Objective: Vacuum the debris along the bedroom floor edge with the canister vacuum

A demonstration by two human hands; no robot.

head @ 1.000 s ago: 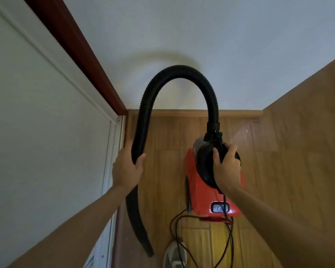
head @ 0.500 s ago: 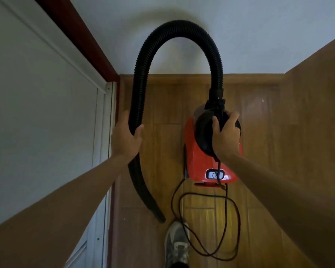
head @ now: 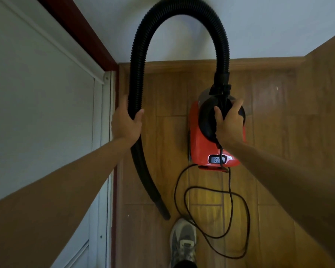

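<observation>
I hold a red canister vacuum (head: 203,149) in the air over the wooden floor (head: 162,132). My right hand (head: 228,124) grips its black handle on top. A black ribbed hose (head: 174,10) arches up from the canister's front and comes down on the left, where my left hand (head: 126,122) is closed around it. The hose's smooth nozzle (head: 161,204) points down towards the floor beside my shoe. A black power cord (head: 230,209) hangs in loops from the canister's rear. No debris stands out along the floor edge.
A white door panel and frame (head: 103,132) run along the left. A wooden skirting board (head: 259,63) meets the pale wall ahead. A wooden surface (head: 325,113) rises on the right. My grey shoe (head: 183,242) stands on the floor at the bottom.
The view has tilted down and moved closer to the corner. The hose arch now rises higher in the picture, the shoe and more hanging cord show. Both hands keep their grips.
</observation>
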